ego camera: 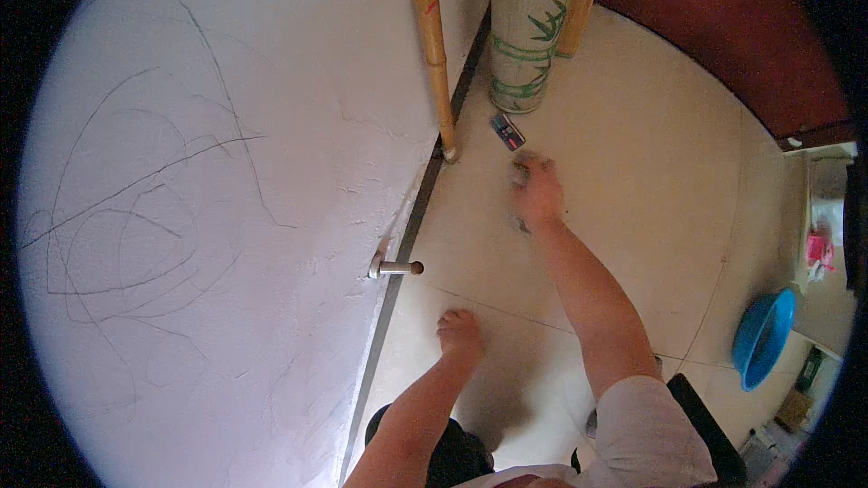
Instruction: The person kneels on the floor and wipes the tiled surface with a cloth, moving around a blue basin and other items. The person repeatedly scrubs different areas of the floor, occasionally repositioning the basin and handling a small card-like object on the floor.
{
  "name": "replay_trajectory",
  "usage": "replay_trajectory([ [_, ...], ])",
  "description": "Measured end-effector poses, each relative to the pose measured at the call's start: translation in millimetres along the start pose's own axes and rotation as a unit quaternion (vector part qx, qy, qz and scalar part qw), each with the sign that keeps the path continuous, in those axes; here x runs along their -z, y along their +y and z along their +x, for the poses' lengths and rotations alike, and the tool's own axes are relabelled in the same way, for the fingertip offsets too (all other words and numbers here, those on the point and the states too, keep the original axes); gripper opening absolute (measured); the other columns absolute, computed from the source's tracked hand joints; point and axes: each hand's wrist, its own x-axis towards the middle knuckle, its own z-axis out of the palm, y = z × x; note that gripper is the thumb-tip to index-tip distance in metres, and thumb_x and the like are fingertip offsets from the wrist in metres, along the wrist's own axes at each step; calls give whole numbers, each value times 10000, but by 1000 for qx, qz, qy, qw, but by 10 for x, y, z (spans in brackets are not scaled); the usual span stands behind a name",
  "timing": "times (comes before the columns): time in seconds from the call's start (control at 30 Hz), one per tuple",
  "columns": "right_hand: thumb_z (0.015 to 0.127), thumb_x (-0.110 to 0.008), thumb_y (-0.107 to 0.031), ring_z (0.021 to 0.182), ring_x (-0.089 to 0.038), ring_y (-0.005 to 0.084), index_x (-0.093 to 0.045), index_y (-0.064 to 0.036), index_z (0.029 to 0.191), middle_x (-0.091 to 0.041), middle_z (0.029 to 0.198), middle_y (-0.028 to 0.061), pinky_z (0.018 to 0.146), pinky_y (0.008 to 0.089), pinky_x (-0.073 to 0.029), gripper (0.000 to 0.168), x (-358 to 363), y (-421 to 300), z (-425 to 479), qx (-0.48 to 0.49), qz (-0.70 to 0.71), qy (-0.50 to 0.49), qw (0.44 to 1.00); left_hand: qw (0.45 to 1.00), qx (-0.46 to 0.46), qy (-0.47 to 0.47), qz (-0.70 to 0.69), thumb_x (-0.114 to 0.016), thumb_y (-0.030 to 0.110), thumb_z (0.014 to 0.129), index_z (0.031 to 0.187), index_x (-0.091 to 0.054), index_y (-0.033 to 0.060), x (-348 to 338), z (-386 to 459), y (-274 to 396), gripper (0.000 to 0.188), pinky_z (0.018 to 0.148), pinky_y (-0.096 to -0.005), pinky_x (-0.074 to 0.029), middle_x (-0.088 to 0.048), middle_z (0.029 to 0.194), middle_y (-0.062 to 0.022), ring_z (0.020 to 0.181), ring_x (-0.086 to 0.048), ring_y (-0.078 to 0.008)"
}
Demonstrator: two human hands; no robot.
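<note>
My right hand [540, 193] is low over the tiled floor, blurred, with its fingers bent around a small grey object [521, 224]. Only bits of that object show past the hand, so its kind is unclear. Just beyond the fingers, a small dark box [508, 133] with coloured marks lies on the floor, beside the base of a tall cylindrical vase [519, 74] with green bamboo patterns. My left hand [461, 335] is nearer my body, fingers curled, with nothing visible in it. It is close to the wall's dark skirting.
A bamboo pole [437, 61] leans at the white, scribbled wall [203, 352]. From the wall's foot juts a metal doorstop [400, 268]. A wooden board [583, 0] stands behind the vase, near a dark red panel [732, 34]. At right is a blue plastic basin [765, 339].
</note>
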Motion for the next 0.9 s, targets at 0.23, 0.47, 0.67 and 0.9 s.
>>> replay_trajectory([
  [0.23, 724, -706, -142, 996, -571, 364, -609, -112, 1129, -531, 1089, 170, 836, 429, -502, 417, -710, -656, -271, 111, 26, -61, 992, 999, -6, -8, -36, -562, 189, 887, 1225, -511, 37, -111, 73, -37, 374, 800, -391, -546, -521, 1172, -177, 1062, -561, -323],
  [0.47, 755, -668, -137, 975, -578, 348, -609, -94, 1147, -542, 1106, 182, 855, 436, -496, 399, -493, -111, -34, 105, -68, -39, 991, 998, 4, -39, -40, -561, 193, 891, 1198, -525, 20, -147, 137, -7, 355, 825, -380, -538, -520, 1165, -185, 1067, -559, -315],
  [0.67, 742, -692, -150, 1004, -554, 338, -600, -89, 1201, -534, 1083, 167, 875, 442, -481, 472, 173, 224, 87, -12, 9, -4, 1000, 999, 14, -40, -17, -613, 218, 856, 1224, -488, -6, 25, 67, 25, 448, 850, -377, -525, -504, 1174, -184, 1066, -554, -312],
  [0.9, 855, -570, -232, 1055, -538, 359, -595, -41, 1115, -540, 1178, 196, 893, 446, -451, 323, -648, -604, 864, 112, -146, 16, 983, 998, -17, -53, -19, -667, 261, 818, 1249, -453, -4, 25, 70, -52, 549, 856, -370, -525, -485, 1209, -174, 1094, -540, -303],
])
